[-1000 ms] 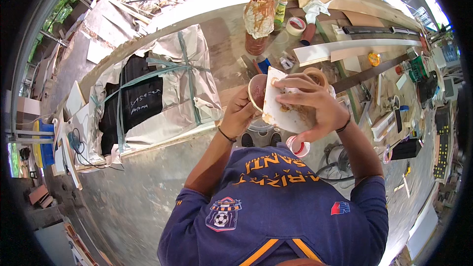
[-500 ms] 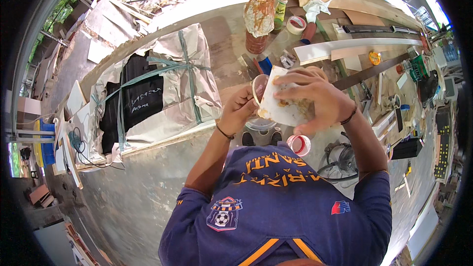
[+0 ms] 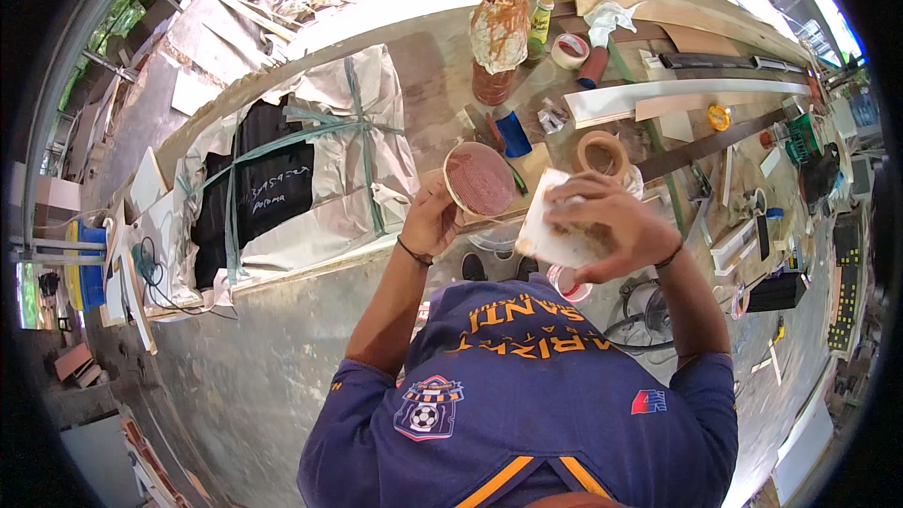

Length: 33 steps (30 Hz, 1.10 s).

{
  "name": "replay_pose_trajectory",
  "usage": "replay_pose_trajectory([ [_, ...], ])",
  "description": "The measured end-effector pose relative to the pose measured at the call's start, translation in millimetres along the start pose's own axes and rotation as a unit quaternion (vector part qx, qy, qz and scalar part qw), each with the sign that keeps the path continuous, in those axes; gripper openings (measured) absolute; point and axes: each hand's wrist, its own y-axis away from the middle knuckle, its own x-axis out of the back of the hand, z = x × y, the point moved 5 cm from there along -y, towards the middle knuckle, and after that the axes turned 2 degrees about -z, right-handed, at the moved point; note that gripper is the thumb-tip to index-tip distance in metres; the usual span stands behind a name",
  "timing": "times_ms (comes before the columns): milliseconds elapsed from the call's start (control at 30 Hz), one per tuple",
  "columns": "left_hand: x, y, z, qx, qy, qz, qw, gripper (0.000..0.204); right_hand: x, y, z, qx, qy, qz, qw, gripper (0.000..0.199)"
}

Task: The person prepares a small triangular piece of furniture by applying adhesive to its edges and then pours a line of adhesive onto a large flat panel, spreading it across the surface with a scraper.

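My left hand grips the edge of a round disc with a reddish-brown face and a pale rim. The disc is tilted so that its broad face shows. In my right hand is a white square piece smeared with brown stains, like a flat board or pad. My fingers spread over its stained side, with the thumb at its near edge. A gap separates disc and white piece. Just beyond the right hand, a roll of tan tape rests on the table.
A brown-smeared container, a green-yellow bottle and another tape roll stand farther back. Paper-wrapped, strapped goods lie left. White strips and boards lie right. Below the table edge are a red-white tub and a fan.
My hands have moved apart. The disc has swung left and turned its reddish face into view, while the white piece has shifted right and slightly nearer, uncovering the tan tape roll.
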Motion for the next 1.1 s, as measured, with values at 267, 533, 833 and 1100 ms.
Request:
replay_pose_trajectory([
  [267,-4.1,0.9,-23.2,0.061,-0.026,0.035,0.997,0.058,2.2,-21.3,-16.2,0.085,0.127,0.157,0.976,0.072],
  [533,-10.6,0.1,-6.3,0.044,0.038,0.016,0.998,0.043,0.9,-17.2,-24.1,0.065,0.177,0.09,0.978,0.068],
  [833,-5.7,-6.4,-16.4,0.034,0.013,-0.004,0.999,0.038,1.7,-34.9,-32.2,0.034,0.187,0.082,0.978,0.068],
  [1100,6.0,4.1,-18.3,0.049,0.03,0.04,0.998,0.038,-18.9,-11.8,-12.2,-0.007,0.166,0.012,0.986,0.065],
])
